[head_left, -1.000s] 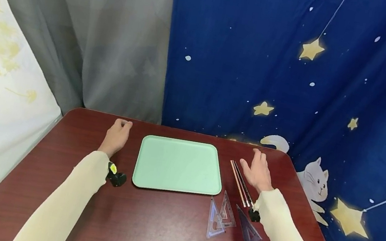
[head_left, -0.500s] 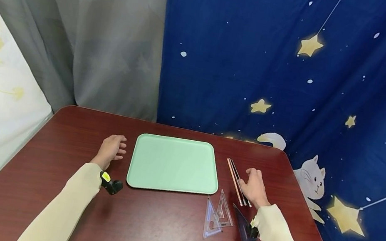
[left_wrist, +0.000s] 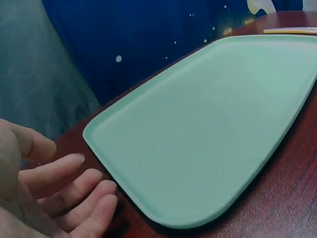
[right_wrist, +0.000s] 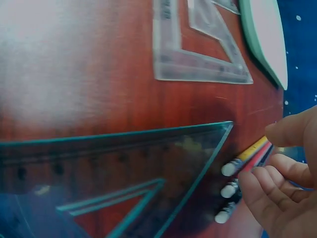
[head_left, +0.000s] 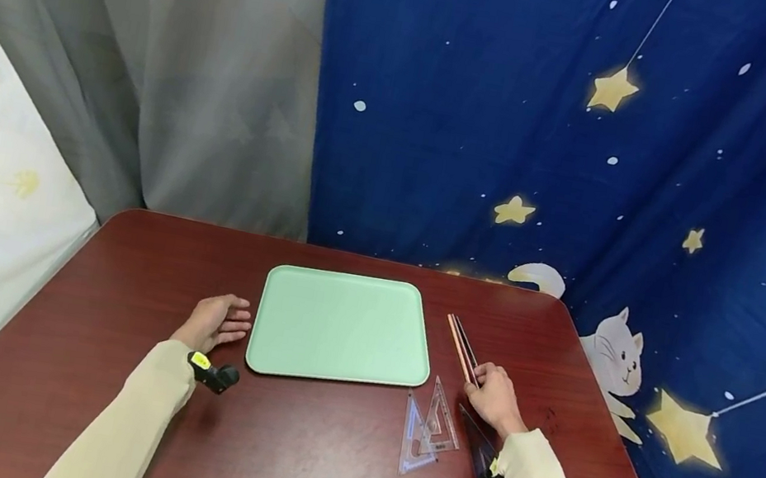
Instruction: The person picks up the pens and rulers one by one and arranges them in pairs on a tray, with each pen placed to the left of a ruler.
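Note:
In the head view my right hand reaches down over three pencils lying right of the tray. In the right wrist view the pencils show white eraser ends, with yellow, pink and dark barrels. My thumb lies at the yellow one and curled fingers are at the other side, pinching the bundle. Under the right wrist is a dark tinted set square. My left hand is held beside the left edge of the pale green tray, fingers loosely bent, holding nothing.
Two clear set squares overlap on the dark red table, below the tray's right corner. A grey curtain and a blue star-patterned curtain hang behind the table's far edge.
My right hand has come down and nearer onto the pencils, its fingers closing in on them. My left hand has moved nearer along the tray's left side, its fingers loosening.

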Tool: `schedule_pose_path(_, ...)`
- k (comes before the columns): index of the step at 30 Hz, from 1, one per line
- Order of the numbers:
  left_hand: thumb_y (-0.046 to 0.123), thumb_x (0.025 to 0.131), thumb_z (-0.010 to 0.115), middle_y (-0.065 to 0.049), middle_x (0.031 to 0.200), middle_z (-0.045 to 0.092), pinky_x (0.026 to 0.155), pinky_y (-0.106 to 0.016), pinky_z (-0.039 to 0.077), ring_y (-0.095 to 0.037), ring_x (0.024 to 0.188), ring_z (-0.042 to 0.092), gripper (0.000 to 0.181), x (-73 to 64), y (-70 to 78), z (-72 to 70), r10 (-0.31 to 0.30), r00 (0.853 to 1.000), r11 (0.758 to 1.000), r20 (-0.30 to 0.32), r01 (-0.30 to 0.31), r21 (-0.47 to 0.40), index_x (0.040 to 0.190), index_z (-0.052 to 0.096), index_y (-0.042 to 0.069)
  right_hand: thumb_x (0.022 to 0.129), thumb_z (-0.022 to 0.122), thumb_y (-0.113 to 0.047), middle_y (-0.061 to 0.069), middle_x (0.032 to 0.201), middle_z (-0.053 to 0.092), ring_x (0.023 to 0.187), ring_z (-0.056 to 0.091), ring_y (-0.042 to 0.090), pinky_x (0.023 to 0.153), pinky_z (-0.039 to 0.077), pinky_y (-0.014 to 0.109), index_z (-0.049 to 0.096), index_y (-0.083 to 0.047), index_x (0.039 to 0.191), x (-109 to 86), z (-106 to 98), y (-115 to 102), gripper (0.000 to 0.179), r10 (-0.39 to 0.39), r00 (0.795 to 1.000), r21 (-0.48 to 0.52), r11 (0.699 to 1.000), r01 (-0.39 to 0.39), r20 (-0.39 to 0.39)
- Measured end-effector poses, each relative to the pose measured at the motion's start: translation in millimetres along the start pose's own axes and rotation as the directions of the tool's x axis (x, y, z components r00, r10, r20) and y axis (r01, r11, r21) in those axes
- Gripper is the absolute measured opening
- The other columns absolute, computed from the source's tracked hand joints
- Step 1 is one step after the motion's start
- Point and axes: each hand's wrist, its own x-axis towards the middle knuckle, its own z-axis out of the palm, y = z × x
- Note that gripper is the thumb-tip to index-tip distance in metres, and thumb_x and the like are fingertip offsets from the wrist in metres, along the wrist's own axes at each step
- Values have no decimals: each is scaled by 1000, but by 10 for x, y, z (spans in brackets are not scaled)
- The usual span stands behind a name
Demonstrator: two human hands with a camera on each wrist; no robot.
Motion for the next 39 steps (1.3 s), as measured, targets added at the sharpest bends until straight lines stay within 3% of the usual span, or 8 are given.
schedule_pose_path(4, 20, 97, 39, -1, 94, 65, 75, -28, 55, -9, 78, 65, 48, 4, -85, -5, -42, 999, 999, 7, 42, 2, 137, 44, -7, 80, 67, -9, 19, 96, 60, 91, 61, 34, 80, 49, 47, 61, 5, 101, -48, 44, 7, 26, 11, 1000, -21, 1000, -11, 16)
schedule_pose_path(16, 14, 95, 46, 0, 84, 64, 68, -27, 56, -9, 69, 64, 43, 21, -170, 113, -34, 997, 999, -69, 34, 8, 130, 50, -9, 76, 68, -5, 11, 84, 61, 77, 62, 27, 68, 50, 43, 63, 2, 94, -97, 113, 68, 20, -6, 1000, -104, 995, 4, -21)
schedule_pose_path(24, 10, 92, 49, -7, 85, 66, 64, -26, 56, -8, 64, 64, 39, -15, -206, 146, 34, 987, 996, -158, -20, 93, 124, 56, -11, 76, 65, -3, 4, 74, 64, 66, 61, 19, 59, 49, 38, 64, 0, 89, -82, 138, 12, 13, 9, 1000, -134, 991, -9, 0)
schedule_pose_path(27, 11, 91, 55, -19, 94, 68, 64, -27, 56, -12, 67, 66, 36, 25, -297, 189, 135, 974, 963, -184, -85, 255, 120, 61, -9, 75, 65, -2, 3, 71, 64, 64, 61, 19, 59, 49, 39, 64, 0, 87, -83, 137, 5, 13, 29, 1000, -135, 990, -28, 6)
schedule_pose_path(30, 13, 89, 59, -26, 107, 66, 68, -34, 56, -24, 79, 67, 33, 44, -368, 230, 242, 951, 885, -191, -136, 445, 116, 65, -6, 73, 67, -4, 3, 68, 64, 64, 61, 20, 60, 49, 41, 64, 0, 83, -88, 131, -9, 12, 53, 999, -112, 992, -51, 12)
schedule_pose_path(33, 11, 89, 60, -25, 106, 67, 75, -42, 53, -35, 93, 64, 32, 61, -395, 266, 318, 928, 820, -195, -166, 548, 115, 67, -4, 73, 69, -6, 3, 68, 65, 63, 60, 19, 59, 49, 40, 65, -1, 81, -97, 114, -23, 10, 104, 994, -70, 992, -102, 24)
schedule_pose_path(36, 11, 90, 59, -22, 100, 70, 79, -47, 51, -36, 92, 63, 31, 94, -407, 312, 375, 903, 796, -207, -200, 572, 115, 67, -4, 75, 69, -7, 5, 67, 65, 58, 59, 17, 54, 48, 35, 66, -1, 80, -103, 92, -53, 8, 196, 979, 42, 979, -199, 57)
schedule_pose_path(39, 11, 91, 59, -20, 91, 71, 90, -50, 45, -33, 84, 64, 29, 143, -454, 357, 435, 871, 789, -226, -248, 562, 114, 68, -3, 75, 65, -3, 5, 68, 63, 55, 57, 13, 51, 50, 29, 67, 2, 85, -109, 78, -112, 11, 292, 948, 246, 917, -314, 124)
